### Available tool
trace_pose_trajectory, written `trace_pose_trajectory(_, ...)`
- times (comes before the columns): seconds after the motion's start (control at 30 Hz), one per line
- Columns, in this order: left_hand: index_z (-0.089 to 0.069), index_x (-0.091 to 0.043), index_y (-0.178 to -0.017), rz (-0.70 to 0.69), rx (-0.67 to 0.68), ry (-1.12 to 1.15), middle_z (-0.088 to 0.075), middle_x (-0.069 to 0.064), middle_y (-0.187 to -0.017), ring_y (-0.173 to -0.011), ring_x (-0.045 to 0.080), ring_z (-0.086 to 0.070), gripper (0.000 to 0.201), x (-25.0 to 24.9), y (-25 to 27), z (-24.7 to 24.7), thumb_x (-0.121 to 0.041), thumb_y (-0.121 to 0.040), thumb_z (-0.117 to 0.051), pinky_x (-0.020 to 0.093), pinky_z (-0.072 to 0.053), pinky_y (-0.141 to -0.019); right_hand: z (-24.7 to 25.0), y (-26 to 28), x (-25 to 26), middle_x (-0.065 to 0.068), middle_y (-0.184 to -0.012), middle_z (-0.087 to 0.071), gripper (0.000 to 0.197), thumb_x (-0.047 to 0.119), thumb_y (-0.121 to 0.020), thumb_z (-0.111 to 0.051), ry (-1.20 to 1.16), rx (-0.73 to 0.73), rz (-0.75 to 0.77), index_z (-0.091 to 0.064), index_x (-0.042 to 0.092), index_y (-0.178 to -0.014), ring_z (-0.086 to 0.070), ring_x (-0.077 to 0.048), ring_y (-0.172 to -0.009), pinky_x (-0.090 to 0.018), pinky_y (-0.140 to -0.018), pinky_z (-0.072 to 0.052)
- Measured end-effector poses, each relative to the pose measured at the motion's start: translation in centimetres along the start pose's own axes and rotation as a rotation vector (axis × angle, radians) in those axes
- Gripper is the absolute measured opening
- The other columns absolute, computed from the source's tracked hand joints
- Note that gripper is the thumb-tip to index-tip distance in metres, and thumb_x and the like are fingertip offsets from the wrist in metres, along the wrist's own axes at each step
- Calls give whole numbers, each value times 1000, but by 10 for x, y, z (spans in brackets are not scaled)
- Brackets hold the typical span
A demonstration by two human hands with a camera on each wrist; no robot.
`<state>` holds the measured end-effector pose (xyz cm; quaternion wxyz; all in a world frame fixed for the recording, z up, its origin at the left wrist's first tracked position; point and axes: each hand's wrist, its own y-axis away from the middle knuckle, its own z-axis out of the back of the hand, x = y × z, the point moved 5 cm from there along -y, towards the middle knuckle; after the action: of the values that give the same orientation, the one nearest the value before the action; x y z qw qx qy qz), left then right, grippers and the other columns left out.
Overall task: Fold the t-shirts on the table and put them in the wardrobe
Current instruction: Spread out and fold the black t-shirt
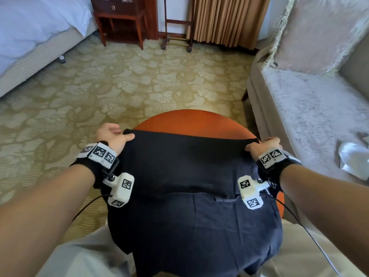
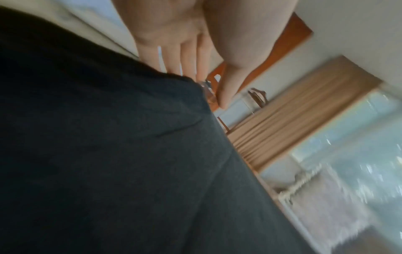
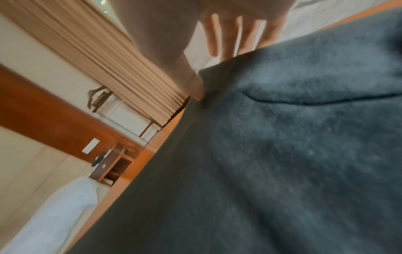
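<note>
Both your hands pinch the far corners of the black t-shirt (image 1: 179, 166) on the round table (image 1: 191, 118), left hand (image 1: 111, 134) and right hand (image 1: 263, 145), thumbs on top, fingers underneath visible only from the wrists.

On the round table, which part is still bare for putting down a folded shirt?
Only the far crescent of the round orange wooden table, beyond the black t-shirt. The rest is covered by the shirt, held at its far corners by left hand and right hand.

bed (image 1: 30, 37) far left | nightstand (image 1: 119, 19) | curtain (image 1: 229, 19) | sofa (image 1: 311, 108) right | floral carpet (image 1: 119, 82)
</note>
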<state>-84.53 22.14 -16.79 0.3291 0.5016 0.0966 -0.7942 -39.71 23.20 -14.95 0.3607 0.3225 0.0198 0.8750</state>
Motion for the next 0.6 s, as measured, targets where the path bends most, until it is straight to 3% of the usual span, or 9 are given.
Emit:
trace_pose_trajectory(0.07,-59,-16,-115,-65,-28,-80,-59,-1,-116,-107,19,-58,54,-6,12,5,-22,-69,-87,35,-47,-94,1,16,4,-11,-129,-44,78,35,-62,-80,115,-78,89,-43,15,-127,-41,-32,-122,-45,-101,-37)
trace_pose_trajectory(0.1,-61,-17,-111,-92,-14,-110,-60,-2,-114,-105,19,-58,51,-7,17,4,-24,-68,-87,35,-47,-93,0,25,6,-9,-126,-47,70,36,-61,-80,128,-80,139,-47,17,-121,-42,-31,-120,-44,-100,-38)
trace_pose_trajectory(0.23,-66,-24,-80,-163,147,-260,-64,-7,-90,-91,17,-62,26,-11,53,-5,-24,-66,-88,30,-47,-81,-10,64,7,-1,-81,-66,18,29,-71,-75,-46,143,206,-68,16,-82,-63,-26,-87,-31,-77,-51)
trace_pose_trajectory(0.3,-63,-28,-73,-150,170,-385,-64,-5,-92,-97,21,-61,29,-9,70,-7,-34,-60,-88,35,-49,-89,-22,84,1,-2,-73,-67,20,33,-69,-77,-31,261,216,-68,16,-73,-64,-25,-81,-33,-75,-53)
trace_pose_trajectory(0.33,-62,-30,-72,-133,186,-453,-64,-4,-98,-102,23,-59,32,-6,77,-7,-40,-56,-88,40,-48,-95,-28,96,-1,-2,-69,-67,22,35,-66,-79,24,316,239,-68,17,-70,-64,-24,-75,-31,-68,-52)
trace_pose_trajectory(0.4,-61,-31,-77,-76,238,-561,-60,-1,-112,-111,26,-55,41,4,88,-5,-48,-48,-85,46,-46,-99,-37,115,-9,-1,-60,-67,23,36,-62,-82,159,399,283,-69,17,-66,-65,-21,-66,-25,-57,-48)
trace_pose_trajectory(0.43,-62,-32,-84,-43,254,-601,-57,1,-119,-115,26,-52,47,12,91,-3,-49,-47,-85,46,-46,-99,-39,123,-14,-1,-57,-68,22,34,-63,-82,224,433,292,-71,16,-68,-67,-20,-66,-24,-58,-49)
trace_pose_trajectory(0.53,-57,-23,-121,-11,226,-627,-39,8,-139,-130,31,-40,71,26,108,13,-40,-60,-88,43,-39,-107,-35,141,-30,0,-68,-73,20,33,-71,-80,372,451,336,-73,17,-80,-69,-15,-78,-27,-78,-56)
trace_pose_trajectory(0.6,-38,-15,-141,44,108,-484,-29,13,-146,-135,34,-33,92,32,124,30,-35,-65,-88,44,-34,-108,-32,148,-35,0,-68,-73,12,28,-73,-79,328,419,374,-71,20,-79,-69,-15,-75,-26,-74,-56)
